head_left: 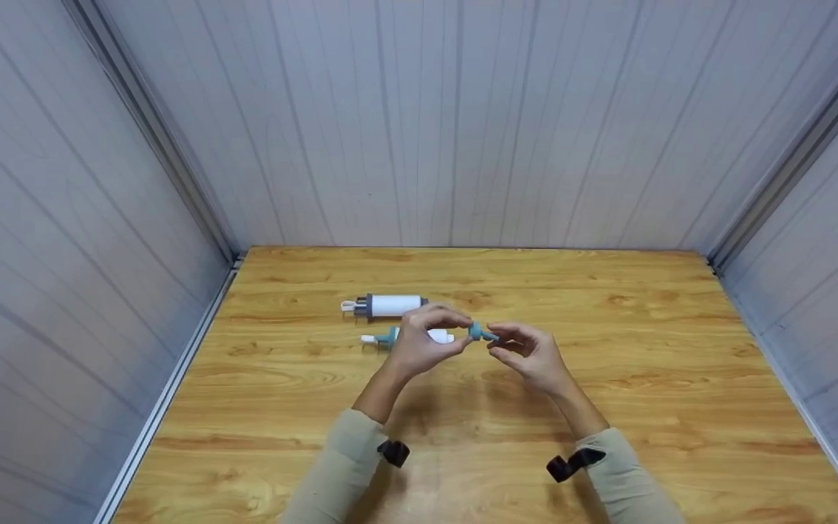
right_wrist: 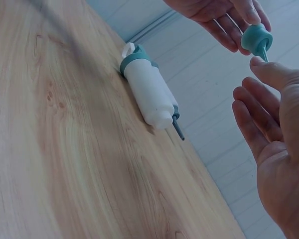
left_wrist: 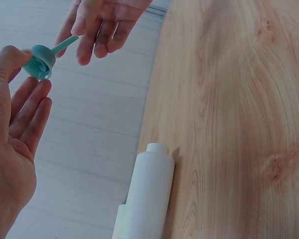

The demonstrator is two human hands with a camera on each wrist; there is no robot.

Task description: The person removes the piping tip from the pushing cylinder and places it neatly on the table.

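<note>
My left hand (head_left: pixel 419 348) pinches a teal nozzle cap (head_left: pixel 475 331) between thumb and fingertips, raised over the table. In the left wrist view the cap's hollow underside shows, and its thin spout (left_wrist: pixel 66 45) points toward my right hand (head_left: pixel 533 356). The right thumb and fingers stand loosely apart around the spout's tip, with the thumb close beside it. Below the left hand lies a white bottle-like cylinder (right_wrist: pixel 147 92) with a teal collar (right_wrist: pixel 134 59) and a bare narrow neck (left_wrist: pixel 157 148). The left hand partly hides it in the head view.
Beyond it lies a second white cylinder (head_left: pixel 396 306) with a grey collar (head_left: pixel 369 306); its thin grey nozzle (right_wrist: pixel 178 128) shows in the right wrist view. The wooden table (head_left: pixel 652 393) is bordered by pale panel walls (head_left: pixel 419 131) at the back and sides.
</note>
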